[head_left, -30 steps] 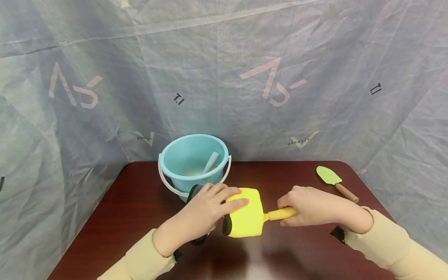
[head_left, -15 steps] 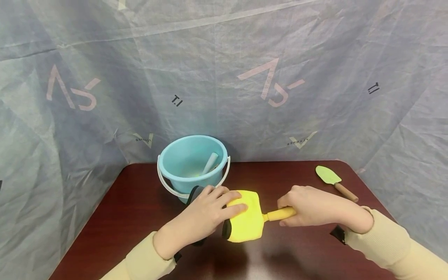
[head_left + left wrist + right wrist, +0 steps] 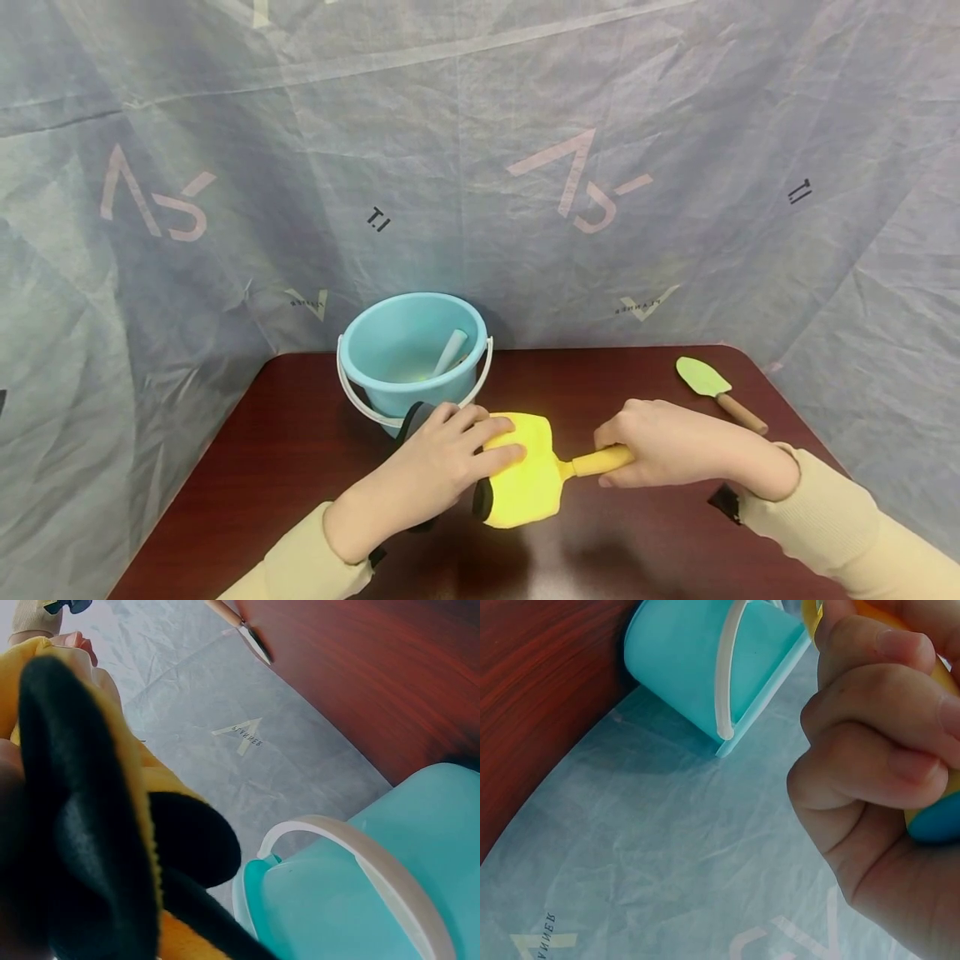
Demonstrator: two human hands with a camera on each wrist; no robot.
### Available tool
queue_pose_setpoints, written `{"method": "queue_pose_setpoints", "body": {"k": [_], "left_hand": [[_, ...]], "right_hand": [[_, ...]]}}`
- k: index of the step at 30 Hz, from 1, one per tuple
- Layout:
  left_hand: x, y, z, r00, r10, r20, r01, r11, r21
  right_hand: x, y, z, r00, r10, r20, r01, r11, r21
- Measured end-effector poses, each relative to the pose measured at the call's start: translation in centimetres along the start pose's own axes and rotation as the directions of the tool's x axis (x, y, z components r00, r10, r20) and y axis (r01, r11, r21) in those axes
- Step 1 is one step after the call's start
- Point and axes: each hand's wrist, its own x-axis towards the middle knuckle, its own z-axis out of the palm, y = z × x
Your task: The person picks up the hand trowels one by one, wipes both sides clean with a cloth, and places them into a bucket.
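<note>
A yellow shovel [image 3: 525,479] is held above the table, blade to the left and handle to the right. My right hand [image 3: 656,442] grips its handle; in the right wrist view, the curled fingers [image 3: 885,712] wrap the grip, which ends in a blue cap [image 3: 936,819]. From the left, my left hand [image 3: 438,458] holds a soft black and yellow cloth [image 3: 82,802] with a stitched edge, bent around the blade's end. Its fingers lie over the blade's top face, while the thumb is hidden in the head view.
A light blue bucket [image 3: 405,400] with a white carrying handle [image 3: 356,400] stands just behind my left hand, with a light blue rod [image 3: 450,350] inside. A small trowel [image 3: 703,379], green blade and wooden handle, lies at the table's [image 3: 300,467] back right. Grey fabric [image 3: 480,167] hangs behind.
The shovel's blade has dropped and tilted slightly, its lower edge coming nearer. My left hand has shifted slightly down with it; my right hand keeps its place on the handle.
</note>
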Motion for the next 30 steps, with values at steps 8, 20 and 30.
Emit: {"method": "queue_pose_setpoints", "body": {"k": [8, 20, 30], "left_hand": [[-0.5, -0.2, 0.0, 1.000, 0.000, -0.004, 0.000, 1.000, 0.006], [-1.1, -0.6, -0.4, 1.000, -0.022, -0.003, 0.022, 1.000, -0.021], [-1.7, -0.8, -0.6, 0.999, -0.037, -0.003, 0.037, 0.999, -0.024]], "right_hand": [[-0.1, 0.2, -0.1, 1.000, 0.006, 0.002, -0.006, 1.000, 0.006], [-0.5, 0.6, -0.1, 1.000, 0.015, -0.004, -0.015, 1.000, 0.022], [-0.8, 0.6, 0.0, 0.999, 0.028, -0.020, -0.028, 1.000, 0.015]]}}
